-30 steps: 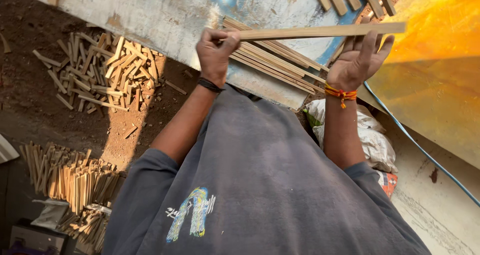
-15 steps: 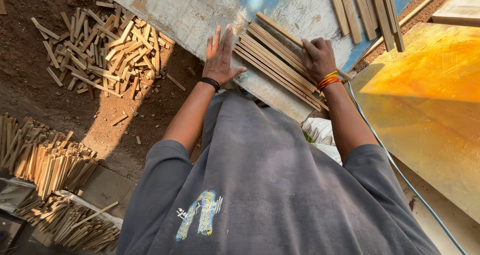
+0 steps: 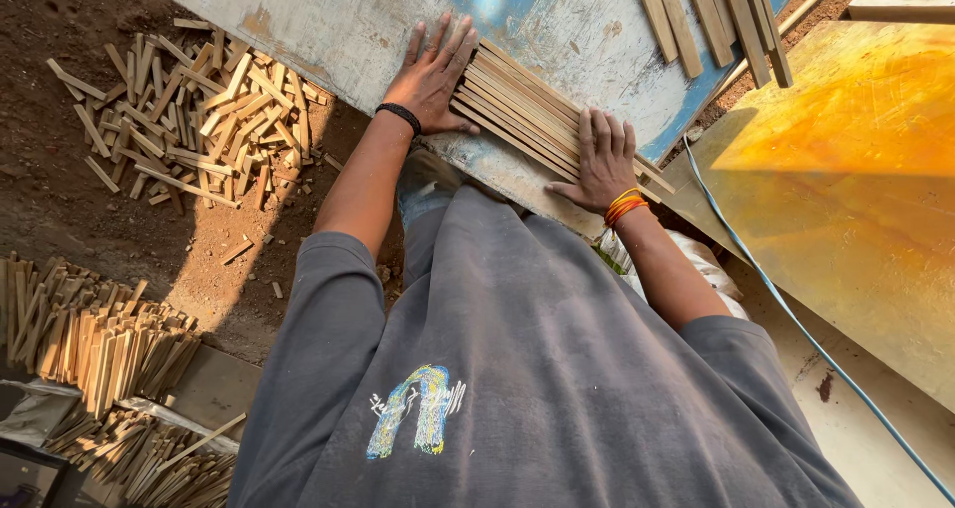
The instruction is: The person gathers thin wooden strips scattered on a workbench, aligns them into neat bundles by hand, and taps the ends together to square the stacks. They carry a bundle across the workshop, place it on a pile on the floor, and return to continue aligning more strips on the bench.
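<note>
Row of thin wooden slats (image 3: 527, 110): laid side by side on the worn painted tabletop (image 3: 348, 20), near its front edge. Left hand (image 3: 433, 75): flat, fingers spread, pressed to the row's left end, gripping nothing. Right hand (image 3: 602, 160): flat atop the right end. Row looks gathered and squared; more slats (image 3: 711, 15) lie apart, beyond. Offcut heap (image 3: 194, 120) on the ground.

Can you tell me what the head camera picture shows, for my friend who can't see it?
A person's left hand and right hand press flat on a row of thin wooden strips lying side by side on a worn, painted board. Short wood offcuts lie heaped on the dirt beside it.
</note>
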The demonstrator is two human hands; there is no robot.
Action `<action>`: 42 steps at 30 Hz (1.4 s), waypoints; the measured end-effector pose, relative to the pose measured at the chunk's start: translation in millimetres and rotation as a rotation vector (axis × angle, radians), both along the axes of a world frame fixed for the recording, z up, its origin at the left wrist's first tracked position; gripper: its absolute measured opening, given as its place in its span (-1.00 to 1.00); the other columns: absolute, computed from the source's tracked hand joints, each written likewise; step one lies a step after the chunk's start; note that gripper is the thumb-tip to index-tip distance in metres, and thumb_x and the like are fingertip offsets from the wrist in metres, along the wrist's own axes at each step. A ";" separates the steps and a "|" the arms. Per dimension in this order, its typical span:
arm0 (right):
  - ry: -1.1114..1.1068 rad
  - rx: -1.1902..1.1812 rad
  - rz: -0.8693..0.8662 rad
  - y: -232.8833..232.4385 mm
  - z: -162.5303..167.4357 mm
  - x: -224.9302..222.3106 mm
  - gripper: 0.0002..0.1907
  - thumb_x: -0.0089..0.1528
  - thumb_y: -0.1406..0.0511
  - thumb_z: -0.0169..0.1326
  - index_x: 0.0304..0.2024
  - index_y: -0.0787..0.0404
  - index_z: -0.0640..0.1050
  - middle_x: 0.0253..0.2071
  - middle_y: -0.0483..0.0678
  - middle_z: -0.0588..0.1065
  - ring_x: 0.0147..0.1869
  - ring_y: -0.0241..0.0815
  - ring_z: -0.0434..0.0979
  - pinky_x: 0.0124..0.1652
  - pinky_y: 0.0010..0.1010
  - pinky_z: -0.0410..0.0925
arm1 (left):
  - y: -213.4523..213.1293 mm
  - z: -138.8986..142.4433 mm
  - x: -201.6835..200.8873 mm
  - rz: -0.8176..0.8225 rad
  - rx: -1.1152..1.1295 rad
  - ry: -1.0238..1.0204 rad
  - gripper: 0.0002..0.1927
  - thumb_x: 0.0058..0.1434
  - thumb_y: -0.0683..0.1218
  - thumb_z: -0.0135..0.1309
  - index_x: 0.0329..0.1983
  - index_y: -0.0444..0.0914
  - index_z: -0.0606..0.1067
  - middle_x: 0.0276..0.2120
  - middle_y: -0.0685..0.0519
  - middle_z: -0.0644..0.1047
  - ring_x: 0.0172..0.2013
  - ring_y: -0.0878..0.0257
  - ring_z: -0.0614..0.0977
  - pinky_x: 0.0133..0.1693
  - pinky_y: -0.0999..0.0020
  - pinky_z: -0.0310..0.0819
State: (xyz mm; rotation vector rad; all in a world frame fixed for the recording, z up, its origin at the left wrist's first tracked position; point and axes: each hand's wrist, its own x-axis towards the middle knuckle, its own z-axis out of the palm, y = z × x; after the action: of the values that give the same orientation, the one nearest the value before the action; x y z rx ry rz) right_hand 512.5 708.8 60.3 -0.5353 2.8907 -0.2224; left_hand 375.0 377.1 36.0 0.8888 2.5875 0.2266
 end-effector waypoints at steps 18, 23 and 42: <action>0.091 0.091 -0.098 8.8 -38.6 22.2 0.23 0.18 -0.33 0.16 0.53 0.37 0.06 0.40 0.22 0.11 0.44 0.18 0.07 0.35 0.09 -0.06 | 3.1 -3.1 -5.0 -0.052 0.010 0.104 0.52 -0.20 0.79 -0.16 0.62 -0.12 -0.32 0.60 0.07 -0.24 0.54 0.01 -0.38 0.41 -0.21 -0.74; 0.112 0.102 -0.039 -6.3 -38.6 -3.3 0.21 0.19 -0.28 0.17 0.51 0.42 0.06 0.32 0.22 0.14 0.35 0.16 0.13 0.27 0.05 0.00 | -17.4 -3.0 8.2 0.167 0.101 -0.027 0.47 -0.11 0.68 0.06 0.61 -0.14 -0.30 0.60 -0.04 -0.20 0.55 -0.04 -0.24 0.50 -0.17 -0.44; 0.242 0.064 0.000 -181.5 -42.8 -226.8 0.21 0.24 -0.35 0.15 0.50 0.45 0.14 0.33 0.18 0.16 0.35 0.16 0.14 0.27 0.06 0.02 | -210.5 -23.9 145.5 0.887 0.451 -0.284 -0.34 0.36 0.09 0.08 0.46 -0.17 0.22 0.43 -0.10 0.14 0.39 -0.11 0.27 0.26 -0.02 0.33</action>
State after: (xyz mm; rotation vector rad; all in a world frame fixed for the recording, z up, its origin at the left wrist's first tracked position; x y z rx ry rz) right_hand 285.7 527.4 17.5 -0.5875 3.1182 -0.0689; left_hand 520.5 166.6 12.0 -0.2371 2.5061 1.1104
